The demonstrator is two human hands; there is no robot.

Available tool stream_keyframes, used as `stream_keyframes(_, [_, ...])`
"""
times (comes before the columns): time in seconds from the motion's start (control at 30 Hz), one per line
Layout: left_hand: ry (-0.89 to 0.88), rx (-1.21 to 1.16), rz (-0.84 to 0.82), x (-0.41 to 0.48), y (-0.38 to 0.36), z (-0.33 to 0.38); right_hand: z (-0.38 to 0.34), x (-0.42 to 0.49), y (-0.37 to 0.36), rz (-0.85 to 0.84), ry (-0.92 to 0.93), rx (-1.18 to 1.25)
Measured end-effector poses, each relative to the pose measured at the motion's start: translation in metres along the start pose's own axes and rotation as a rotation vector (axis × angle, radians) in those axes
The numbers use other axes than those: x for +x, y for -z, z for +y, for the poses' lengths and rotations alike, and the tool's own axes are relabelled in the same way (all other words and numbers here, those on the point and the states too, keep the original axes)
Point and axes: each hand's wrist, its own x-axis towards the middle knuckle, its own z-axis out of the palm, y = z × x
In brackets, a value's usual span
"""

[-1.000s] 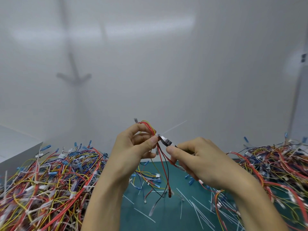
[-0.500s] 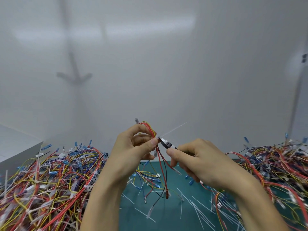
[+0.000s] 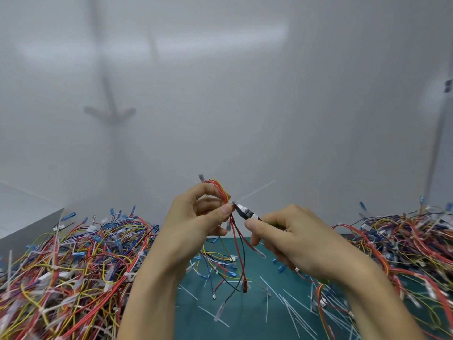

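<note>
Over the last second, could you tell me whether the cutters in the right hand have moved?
No. The cutters keep their place above the green mat's far edge, tips at the cable tie on the wire bundle in the left hand.

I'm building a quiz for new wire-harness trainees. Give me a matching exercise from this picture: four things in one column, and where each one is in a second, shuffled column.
Things:
1. wire bundle
2. cutters
3. cut tie tails
4. white box

Places:
A. lying on the green mat
B. gripped in the left hand
C. at the far left edge, behind the wire pile
D. held in the right hand

Pairs: 1-B, 2-D, 3-A, 4-C
</note>
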Motion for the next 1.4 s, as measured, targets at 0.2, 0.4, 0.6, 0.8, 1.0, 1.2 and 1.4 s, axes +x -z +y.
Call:
stream_keyframes(0.2, [-0.014, 0.000, 0.018, 0.000, 0.000, 0.000, 0.005, 0.003, -0.004, 0.016, -0.003, 0.119])
stream_keyframes(0.4, [-0.023, -0.005, 0.038, 0.000, 0.003, 0.003, 0.009, 0.006, -0.007, -0.041, -0.003, 0.197])
stream_keyframes(0.6, [0.015, 0.020, 0.069, 0.001, 0.006, 0.002, 0.014, 0.003, 0.002, 0.020, -0.060, 0.147])
stream_keyframes(0.8, [0.021, 0.160, -0.117, 0.000, -0.002, 0.003, 0.000, 0.008, -0.005, 0.296, -0.053, 0.474])
stream_keyframes(1.0, [0.005, 0.287, -0.406, -0.002, -0.017, 0.000, -0.006, 0.016, -0.024, 0.413, -0.043, 0.568])
stream_keyframes(1.2, [0.070, 0.307, -0.506, -0.003, -0.012, -0.005, -0.001, 0.016, -0.021, 0.427, -0.150, 0.809])
stream_keyframes(1.4, [0.440, -0.029, 0.003, 0.008, 0.013, -0.029, -0.006, 0.005, -0.006, 0.370, 0.164, 0.710])
